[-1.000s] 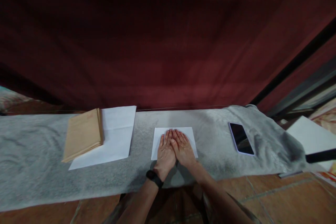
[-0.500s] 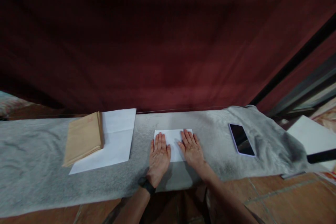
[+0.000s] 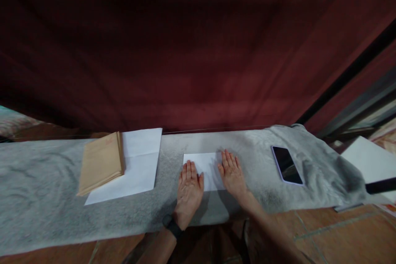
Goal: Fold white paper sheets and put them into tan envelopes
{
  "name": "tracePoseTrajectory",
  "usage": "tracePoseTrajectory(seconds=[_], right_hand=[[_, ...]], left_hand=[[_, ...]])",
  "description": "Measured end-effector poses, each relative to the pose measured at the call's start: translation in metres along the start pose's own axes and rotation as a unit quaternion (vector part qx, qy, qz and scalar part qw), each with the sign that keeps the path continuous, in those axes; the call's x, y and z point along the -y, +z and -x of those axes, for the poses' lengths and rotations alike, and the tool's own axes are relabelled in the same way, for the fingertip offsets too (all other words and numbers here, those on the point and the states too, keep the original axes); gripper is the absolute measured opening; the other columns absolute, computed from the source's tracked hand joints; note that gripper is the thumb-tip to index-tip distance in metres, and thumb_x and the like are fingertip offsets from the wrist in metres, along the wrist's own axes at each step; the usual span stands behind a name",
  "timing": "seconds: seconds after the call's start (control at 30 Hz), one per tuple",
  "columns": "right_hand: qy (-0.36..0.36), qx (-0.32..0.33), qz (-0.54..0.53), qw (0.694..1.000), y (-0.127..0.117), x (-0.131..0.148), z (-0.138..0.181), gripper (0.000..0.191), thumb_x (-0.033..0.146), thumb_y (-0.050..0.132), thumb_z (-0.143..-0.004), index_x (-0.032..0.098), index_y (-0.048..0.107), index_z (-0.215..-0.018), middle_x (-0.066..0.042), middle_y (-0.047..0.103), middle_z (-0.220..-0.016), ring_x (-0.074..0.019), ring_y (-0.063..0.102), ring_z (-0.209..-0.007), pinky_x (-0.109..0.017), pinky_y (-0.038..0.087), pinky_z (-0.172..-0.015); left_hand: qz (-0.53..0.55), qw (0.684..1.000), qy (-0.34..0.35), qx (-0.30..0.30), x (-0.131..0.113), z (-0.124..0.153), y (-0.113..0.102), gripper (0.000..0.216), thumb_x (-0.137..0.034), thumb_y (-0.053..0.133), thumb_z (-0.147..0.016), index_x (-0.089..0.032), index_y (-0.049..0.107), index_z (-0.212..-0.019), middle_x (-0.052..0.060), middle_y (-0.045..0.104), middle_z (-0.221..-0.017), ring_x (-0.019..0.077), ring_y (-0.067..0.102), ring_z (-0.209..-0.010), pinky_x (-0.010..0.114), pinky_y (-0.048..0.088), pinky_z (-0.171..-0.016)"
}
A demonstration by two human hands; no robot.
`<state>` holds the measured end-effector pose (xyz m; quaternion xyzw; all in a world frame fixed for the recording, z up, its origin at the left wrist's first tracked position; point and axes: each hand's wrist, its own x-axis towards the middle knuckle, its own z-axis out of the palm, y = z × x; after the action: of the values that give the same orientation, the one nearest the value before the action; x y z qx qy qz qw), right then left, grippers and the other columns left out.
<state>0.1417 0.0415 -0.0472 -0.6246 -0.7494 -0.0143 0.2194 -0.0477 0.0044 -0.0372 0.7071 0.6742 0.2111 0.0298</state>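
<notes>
A small white sheet of paper (image 3: 210, 171), which looks folded, lies on the grey cloth (image 3: 256, 165) in front of me. My left hand (image 3: 189, 185) rests flat over its left part, fingers stretched away from me and thumb to the right. Across the sheet's right edge lies my right hand (image 3: 232, 175), also flat with its fingers extended. Neither hand grips anything. A dark watch (image 3: 172, 225) is on my left wrist. Parts of the paper are hidden under both hands.
To the left, a stack of brown envelopes (image 3: 101, 163) lies on larger white paper (image 3: 144, 161). A phone with a purple case (image 3: 287, 165) is on the right. Behind the cloth-covered surface hangs a dark red curtain (image 3: 198, 70). Tiled floor (image 3: 340, 235) shows in front.
My right hand has slid to the right, towards the paper's right edge. My left hand has come slightly nearer to me, uncovering more of the sheet's top left.
</notes>
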Motion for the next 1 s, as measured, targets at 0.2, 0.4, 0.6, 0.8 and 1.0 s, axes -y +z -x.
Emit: tracePoseTrajectory(seconds=[0.2,0.4,0.6,0.8,1.0], right_hand=[[-0.047,0.046,-0.029,0.997,0.003,0.030,-0.002,0.052,0.033,0.030,-0.106,0.012,0.042,-0.152,-0.012,0.041,-0.158,-0.0263,0.036,-0.148,-0.048,0.028,-0.121],[-0.072,0.055,-0.032,0.995,0.008,0.039,-0.007,0.051,0.024,0.031,-0.103,0.015,0.043,-0.152,-0.009,0.044,-0.157,-0.0221,0.036,-0.147,-0.045,0.025,-0.124],[-0.081,0.063,0.004,0.995,0.015,0.041,-0.007,0.053,0.017,0.033,-0.100,0.015,0.043,-0.152,-0.009,0.039,-0.159,-0.0236,0.035,-0.148,-0.046,0.024,-0.123],[-0.050,0.025,0.008,0.998,0.012,0.031,-0.004,0.050,0.031,0.034,-0.105,0.014,0.044,-0.152,-0.012,0.040,-0.158,-0.0288,0.039,-0.146,-0.051,0.027,-0.120],[-0.039,0.023,-0.003,0.999,0.006,0.018,-0.005,0.051,0.036,0.035,-0.106,0.016,0.043,-0.152,-0.013,0.041,-0.157,-0.0295,0.041,-0.144,-0.051,0.028,-0.119]], left_hand=[[-0.015,0.999,-0.022,0.027,-0.007,-0.004,-0.018,0.053,-0.030,0.036,-0.099,-0.007,0.049,-0.145,0.023,0.046,-0.152,0.0385,0.048,-0.137,0.057,0.039,-0.110],[0.025,0.995,0.088,0.034,-0.009,-0.026,-0.011,0.052,-0.029,0.032,-0.102,-0.014,0.042,-0.151,0.012,0.041,-0.159,0.0274,0.028,-0.151,0.051,0.026,-0.122],[0.013,0.994,0.076,0.081,-0.013,-0.035,0.004,0.057,-0.043,0.034,-0.102,-0.014,0.043,-0.151,0.013,0.042,-0.158,0.0281,0.030,-0.151,0.051,0.025,-0.123],[-0.013,0.998,0.016,0.053,-0.001,-0.034,0.004,0.056,-0.034,0.034,-0.102,-0.007,0.042,-0.151,0.018,0.040,-0.158,0.0284,0.031,-0.150,0.048,0.024,-0.124],[0.000,1.000,-0.029,0.009,0.016,-0.047,-0.018,0.050,-0.022,0.036,-0.098,-0.001,0.050,-0.141,0.025,0.052,-0.147,0.0303,0.050,-0.137,0.044,0.037,-0.115]])
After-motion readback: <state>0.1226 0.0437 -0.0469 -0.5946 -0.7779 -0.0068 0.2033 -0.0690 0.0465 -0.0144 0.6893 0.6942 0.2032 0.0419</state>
